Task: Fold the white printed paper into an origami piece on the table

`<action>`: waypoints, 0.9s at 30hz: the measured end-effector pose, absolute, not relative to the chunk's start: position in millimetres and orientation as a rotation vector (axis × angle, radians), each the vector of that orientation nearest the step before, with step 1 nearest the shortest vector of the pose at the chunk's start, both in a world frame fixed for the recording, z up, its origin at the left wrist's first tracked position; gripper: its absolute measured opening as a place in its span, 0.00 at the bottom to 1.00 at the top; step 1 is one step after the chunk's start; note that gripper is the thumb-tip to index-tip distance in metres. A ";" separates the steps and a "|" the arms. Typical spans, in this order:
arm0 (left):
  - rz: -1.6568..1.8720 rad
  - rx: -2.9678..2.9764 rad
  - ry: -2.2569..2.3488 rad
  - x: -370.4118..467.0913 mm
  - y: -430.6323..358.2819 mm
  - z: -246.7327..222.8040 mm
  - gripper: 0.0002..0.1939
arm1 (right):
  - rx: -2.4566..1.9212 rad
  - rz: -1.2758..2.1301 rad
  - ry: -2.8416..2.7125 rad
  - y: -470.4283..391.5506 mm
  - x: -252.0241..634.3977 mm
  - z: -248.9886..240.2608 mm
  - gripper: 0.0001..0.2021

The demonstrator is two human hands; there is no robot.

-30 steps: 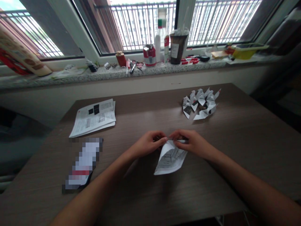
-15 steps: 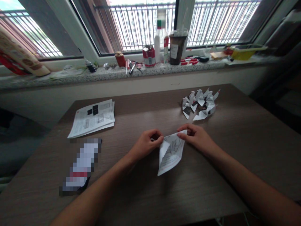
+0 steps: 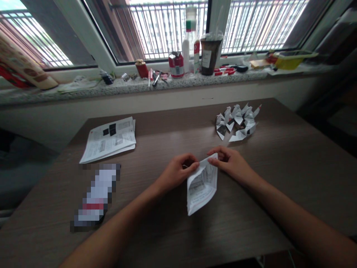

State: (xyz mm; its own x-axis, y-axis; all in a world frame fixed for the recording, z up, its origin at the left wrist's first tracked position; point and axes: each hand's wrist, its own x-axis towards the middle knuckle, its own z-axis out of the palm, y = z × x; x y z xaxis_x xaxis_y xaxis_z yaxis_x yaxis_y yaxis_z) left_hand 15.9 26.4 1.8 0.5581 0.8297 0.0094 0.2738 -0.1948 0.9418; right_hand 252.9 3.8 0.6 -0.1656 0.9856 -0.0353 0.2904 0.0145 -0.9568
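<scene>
Pinching folded paper point(image 3: 205, 184) at top edge: left hand point(image 3: 181, 169), right hand point(image 3: 231, 162) too; better align edges before pressing.

Along a grey speckled stone windowsill point(image 3: 92, 91) stand, left to right, a small red cylinder with a gold-coloured top point(image 3: 142, 69), a red-and-silver metal can point(image 3: 176, 67), a tall pale bottle with a green-banded neck point(image 3: 187, 52), a dark-filled clear plastic cup point(image 3: 209, 56) and a yellow plastic tub point(image 3: 288, 63).

A brown table point(image 3: 167, 126) stands before a pale wall point(image 3: 167, 98); above, a speckled sill point(image 3: 122, 88) runs beneath windows point(image 3: 87, 33); outside, it is bright past a railing point(image 3: 158, 33).
</scene>
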 end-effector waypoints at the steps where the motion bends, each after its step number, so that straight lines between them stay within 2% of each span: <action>1: 0.674 1.730 0.922 16.0 26.3 1.9 0.12 | -1.324 1.225 -1.511 4.0 253.1 0.4 0.14; 6: 0.693 1.708 0.939 16.2 26.1 0.3 0.11 | -1.264 1.348 -1.367 4.7 253.4 -0.4 0.13; 16: 0.648 1.718 0.909 17.3 23.4 -6.3 0.08 | -1.303 1.340 -1.404 3.5 252.3 1.1 0.11; 27: 0.700 1.682 0.906 20.8 24.2 -7.8 0.12 | -1.281 1.360 -1.421 2.2 247.5 1.1 0.14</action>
